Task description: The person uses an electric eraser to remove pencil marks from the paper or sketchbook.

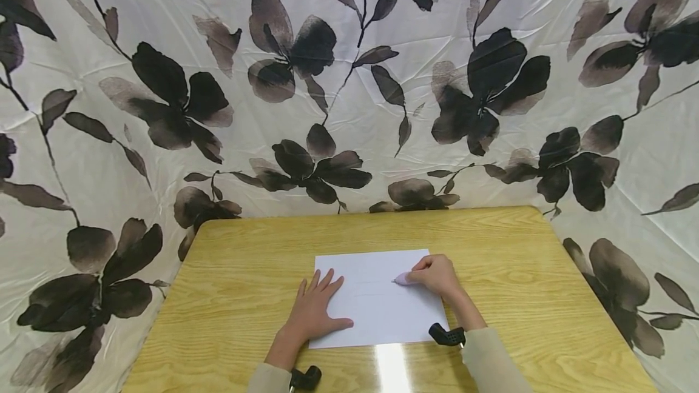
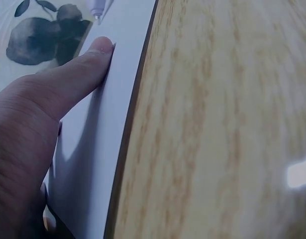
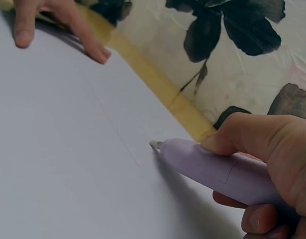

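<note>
A white sheet of paper [image 1: 382,320] lies on the table with faint thin lines across its middle. My left hand [image 1: 314,311] rests on its left side, fingers spread and thumb stretched out along the lower part. In my right hand [image 1: 441,275] I grip a thick lavender pen-shaped tool, which looks like an electric eraser [image 3: 207,167]. Its small pale tip points left and down, at or just above the paper near the right end of the upper line. The right palm hides the tool's back end.
Beneath the paper is a yellow wood-grain table [image 1: 235,296], with a bright light reflection near its front edge. A white cloth with dark flowers [image 1: 480,90] hangs behind and around it. Black wrist-worn devices [image 1: 446,335] sit by both sleeves.
</note>
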Demonstrator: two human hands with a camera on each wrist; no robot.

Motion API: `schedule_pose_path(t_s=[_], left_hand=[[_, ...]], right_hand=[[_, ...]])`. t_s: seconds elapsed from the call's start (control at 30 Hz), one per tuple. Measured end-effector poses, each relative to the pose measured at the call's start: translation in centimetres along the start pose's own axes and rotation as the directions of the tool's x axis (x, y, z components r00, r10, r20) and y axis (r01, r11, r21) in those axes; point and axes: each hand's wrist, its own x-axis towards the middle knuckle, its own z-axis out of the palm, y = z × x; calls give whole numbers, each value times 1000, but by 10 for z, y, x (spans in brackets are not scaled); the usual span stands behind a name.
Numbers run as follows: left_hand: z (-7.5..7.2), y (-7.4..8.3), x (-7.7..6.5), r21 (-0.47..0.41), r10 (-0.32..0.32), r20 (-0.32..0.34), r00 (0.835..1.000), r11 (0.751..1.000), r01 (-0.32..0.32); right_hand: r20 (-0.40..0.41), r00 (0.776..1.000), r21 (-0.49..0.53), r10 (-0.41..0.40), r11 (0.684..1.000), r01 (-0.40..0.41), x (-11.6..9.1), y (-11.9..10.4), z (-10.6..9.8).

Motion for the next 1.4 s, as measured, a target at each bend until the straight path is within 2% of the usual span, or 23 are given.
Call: schedule_pose_path(t_s=[0.27, 0.47, 0.7, 0.97, 1.4], left_hand=[[0, 0, 1, -6, 5, -2, 1000, 1000, -5], [-1, 1, 1, 3, 3, -3, 1000, 1000, -3], [-1, 0, 0, 16, 1, -1, 1000, 1000, -1], [-1, -1, 1, 13, 6, 1, 1000, 1000, -6], [-1, -2, 1, 9, 20, 1, 1000, 1000, -20]], right_hand=[[-3, 1000, -4, -6, 1000, 6, -1, -1, -1], [-4, 999, -16, -42, 999, 42, -2, -2, 0], [0, 1000, -24, -30, 999, 30, 1, 0, 2], [18, 998, -28, -52, 998, 53, 1, -2, 3], [5, 999, -27, -53, 998, 53, 3, -3, 2]])
